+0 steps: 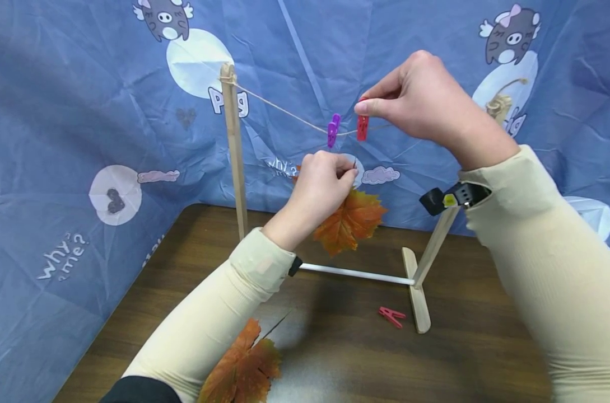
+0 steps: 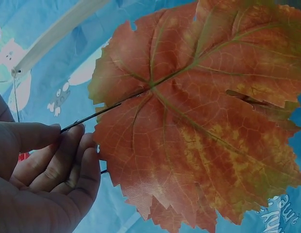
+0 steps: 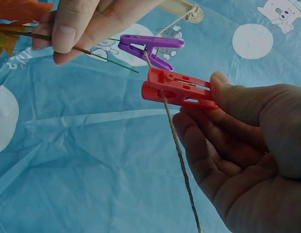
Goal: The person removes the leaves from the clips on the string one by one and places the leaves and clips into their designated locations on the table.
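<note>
- Arms [image 1: 204, 319] reaching forward in pale sleeves, both of them over the wooden table [image 1: 335, 352].
- Left hand [image 1: 325, 173], the lower one: back of it facing up at the head view, just below the string [image 1: 284, 113]. Thumb and finger pinch a dark stem [image 2: 104, 110], and the orange leaf [image 1: 352, 221] hangs out beyond the knuckles, clear of the table.
- Right hand [image 1: 420, 101], up higher: wrist bent, fingers angling down to the left. Thumb and fingertips grasp the tail end of a red clothespin [image 1: 362, 127].
- That clothespin is right at the string; whether it bites, I cannot tell. And look, the stem's tip is just beside its mouth!
- Purple clothespin [image 1: 333, 130] sits on the string, just left of the red one.
- A scrap of orange [image 1: 297, 172] peeks out left of the left hand, mostly hidden.
- The string runs from the left post [image 1: 234, 151] toward the right post [image 1: 438, 243], a white rod [image 1: 355, 272] low between them.
- On the table, near left, a second leaf [image 1: 246, 366]; to the right, a spare red clothespin [image 1: 392, 317] near the stand's foot [image 1: 419, 308].
- Blue printed cloth [image 1: 108, 129] behind it all.
</note>
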The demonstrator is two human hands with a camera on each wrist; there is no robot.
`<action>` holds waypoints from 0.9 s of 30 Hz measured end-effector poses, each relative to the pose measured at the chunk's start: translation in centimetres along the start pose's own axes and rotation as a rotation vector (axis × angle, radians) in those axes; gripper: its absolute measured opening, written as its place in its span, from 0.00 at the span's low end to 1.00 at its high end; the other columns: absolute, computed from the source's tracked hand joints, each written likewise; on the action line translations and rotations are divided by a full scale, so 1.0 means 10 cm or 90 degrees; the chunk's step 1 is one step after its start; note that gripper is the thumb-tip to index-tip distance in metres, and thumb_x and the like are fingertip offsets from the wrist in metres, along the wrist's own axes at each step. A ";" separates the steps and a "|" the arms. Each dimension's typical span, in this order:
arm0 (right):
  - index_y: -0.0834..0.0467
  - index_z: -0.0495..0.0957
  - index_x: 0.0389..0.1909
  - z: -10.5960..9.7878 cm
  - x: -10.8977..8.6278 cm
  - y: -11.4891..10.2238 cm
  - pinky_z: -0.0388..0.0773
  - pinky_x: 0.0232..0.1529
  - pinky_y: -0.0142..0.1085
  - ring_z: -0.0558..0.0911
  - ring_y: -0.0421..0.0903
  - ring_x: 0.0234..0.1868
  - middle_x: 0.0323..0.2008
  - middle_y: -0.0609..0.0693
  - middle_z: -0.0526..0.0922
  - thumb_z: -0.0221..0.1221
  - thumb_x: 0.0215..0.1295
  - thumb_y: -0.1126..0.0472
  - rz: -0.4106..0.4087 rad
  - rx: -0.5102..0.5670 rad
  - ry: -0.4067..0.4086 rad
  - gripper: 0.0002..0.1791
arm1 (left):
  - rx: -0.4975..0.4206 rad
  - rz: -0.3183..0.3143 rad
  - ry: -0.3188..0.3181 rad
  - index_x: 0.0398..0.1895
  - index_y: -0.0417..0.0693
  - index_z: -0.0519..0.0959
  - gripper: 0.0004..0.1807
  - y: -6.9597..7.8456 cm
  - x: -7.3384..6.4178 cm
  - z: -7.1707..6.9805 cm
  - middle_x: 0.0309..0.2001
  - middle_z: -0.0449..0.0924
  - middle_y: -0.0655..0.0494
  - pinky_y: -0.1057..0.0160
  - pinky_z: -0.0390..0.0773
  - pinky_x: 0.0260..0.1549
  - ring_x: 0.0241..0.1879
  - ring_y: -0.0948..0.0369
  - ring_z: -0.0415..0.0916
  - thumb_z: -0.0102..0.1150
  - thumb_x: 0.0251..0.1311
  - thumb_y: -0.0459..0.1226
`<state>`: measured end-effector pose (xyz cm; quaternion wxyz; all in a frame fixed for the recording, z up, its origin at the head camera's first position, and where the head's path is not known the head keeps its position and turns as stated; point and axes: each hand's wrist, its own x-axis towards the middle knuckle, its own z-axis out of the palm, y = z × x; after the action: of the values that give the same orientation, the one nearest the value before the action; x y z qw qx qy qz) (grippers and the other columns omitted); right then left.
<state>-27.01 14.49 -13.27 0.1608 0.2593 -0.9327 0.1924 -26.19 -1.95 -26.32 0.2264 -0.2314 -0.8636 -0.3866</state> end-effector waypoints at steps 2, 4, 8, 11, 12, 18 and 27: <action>0.53 0.90 0.46 -0.01 0.00 0.00 0.59 0.20 0.36 0.68 0.47 0.21 0.39 0.50 0.89 0.65 0.69 0.46 0.002 0.005 0.007 0.16 | -0.001 -0.001 -0.001 0.24 0.47 0.85 0.12 0.00 -0.01 0.00 0.17 0.74 0.60 0.65 0.67 0.23 0.21 0.62 0.69 0.61 0.66 0.31; 0.53 0.90 0.46 -0.02 0.00 0.00 0.61 0.22 0.36 0.70 0.47 0.24 0.39 0.50 0.89 0.65 0.68 0.45 0.009 0.013 0.014 0.17 | -0.004 0.005 0.002 0.24 0.47 0.86 0.11 -0.01 -0.01 0.01 0.17 0.75 0.60 0.65 0.68 0.23 0.20 0.62 0.70 0.61 0.66 0.31; 0.54 0.90 0.47 -0.04 0.00 0.00 0.62 0.26 0.37 0.72 0.48 0.29 0.39 0.51 0.89 0.65 0.68 0.45 0.018 0.021 0.024 0.18 | -0.010 0.020 0.003 0.25 0.46 0.87 0.11 0.01 -0.04 0.01 0.18 0.76 0.60 0.65 0.69 0.24 0.21 0.62 0.70 0.61 0.66 0.31; 0.54 0.90 0.46 -0.05 -0.01 0.00 0.62 0.26 0.37 0.72 0.48 0.29 0.39 0.51 0.89 0.65 0.68 0.44 0.014 0.020 0.031 0.18 | -0.016 0.026 -0.007 0.27 0.46 0.88 0.10 0.04 -0.06 -0.01 0.19 0.77 0.60 0.66 0.70 0.24 0.21 0.63 0.71 0.62 0.66 0.31; 0.54 0.90 0.46 -0.05 -0.01 0.00 0.62 0.26 0.37 0.72 0.48 0.29 0.39 0.51 0.89 0.65 0.68 0.44 0.012 0.021 0.035 0.18 | -0.014 0.026 -0.011 0.28 0.46 0.88 0.10 0.05 -0.06 -0.02 0.19 0.77 0.60 0.66 0.70 0.24 0.21 0.63 0.71 0.63 0.67 0.32; 0.54 0.90 0.47 -0.06 -0.03 0.00 0.65 0.29 0.37 0.75 0.47 0.32 0.41 0.51 0.89 0.65 0.68 0.44 0.013 0.032 0.045 0.19 | -0.010 0.046 -0.025 0.24 0.46 0.87 0.12 0.09 -0.10 -0.05 0.17 0.75 0.59 0.65 0.69 0.24 0.22 0.62 0.71 0.63 0.66 0.32; 0.56 0.90 0.47 -0.10 -0.13 -0.02 0.68 0.29 0.35 0.78 0.44 0.30 0.40 0.50 0.89 0.65 0.68 0.45 -0.008 0.040 0.094 0.19 | 0.003 0.065 -0.049 0.18 0.47 0.82 0.16 0.11 -0.20 -0.11 0.15 0.71 0.61 0.64 0.65 0.24 0.21 0.62 0.67 0.64 0.66 0.32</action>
<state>-25.67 15.34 -12.84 0.2222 0.2551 -0.9101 0.2394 -23.75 -2.59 -26.11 0.2131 -0.2890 -0.8595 -0.3637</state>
